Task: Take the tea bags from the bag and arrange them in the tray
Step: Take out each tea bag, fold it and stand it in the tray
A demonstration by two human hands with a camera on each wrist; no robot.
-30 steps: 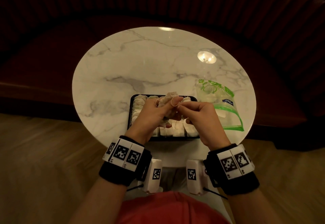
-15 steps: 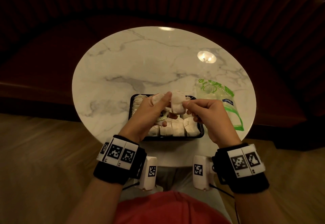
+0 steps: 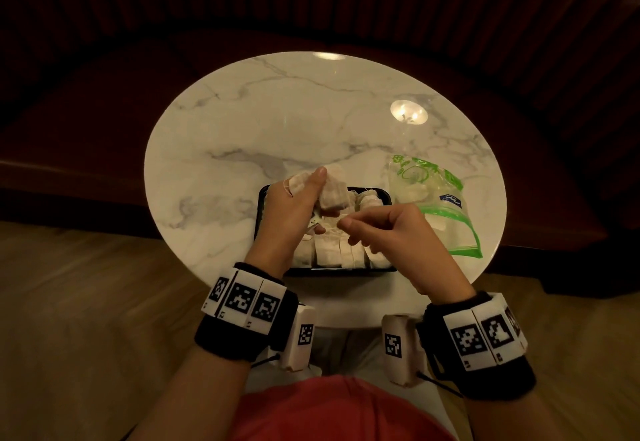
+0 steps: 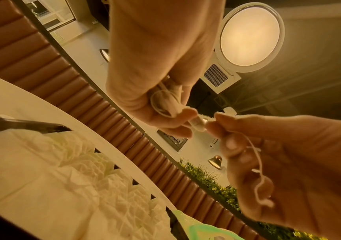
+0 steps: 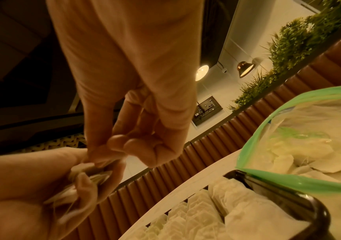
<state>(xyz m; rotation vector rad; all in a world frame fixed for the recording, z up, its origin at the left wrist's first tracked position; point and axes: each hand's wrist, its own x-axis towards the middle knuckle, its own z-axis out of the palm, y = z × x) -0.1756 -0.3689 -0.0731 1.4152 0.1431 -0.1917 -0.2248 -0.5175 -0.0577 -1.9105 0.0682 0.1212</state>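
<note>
My left hand (image 3: 317, 193) hovers over the far left of the black tray (image 3: 343, 270) and grips a small bunch of white tea bags (image 3: 333, 195); one of them shows in its fingers in the left wrist view (image 4: 166, 104). My right hand (image 3: 348, 227) is just right of it and nearer me, pinching a tea bag's string (image 4: 256, 160), which trails across its palm. Rows of tea bags (image 3: 325, 255) stand upright in the tray's near half. The clear zip bag (image 3: 431, 198) with green print lies right of the tray, mouth toward me, with tea bags inside (image 5: 288, 155).
Everything sits on a round white marble table (image 3: 277, 122), with the tray at its near edge. A dark red padded bench (image 3: 104, 101) curves round the far side. The table's far half is bare marble with lamp reflections.
The two hands were joined over the tray and have drawn apart. The left has lifted the tea bags toward the tray's far edge, and the right has pulled back toward me with the string.
</note>
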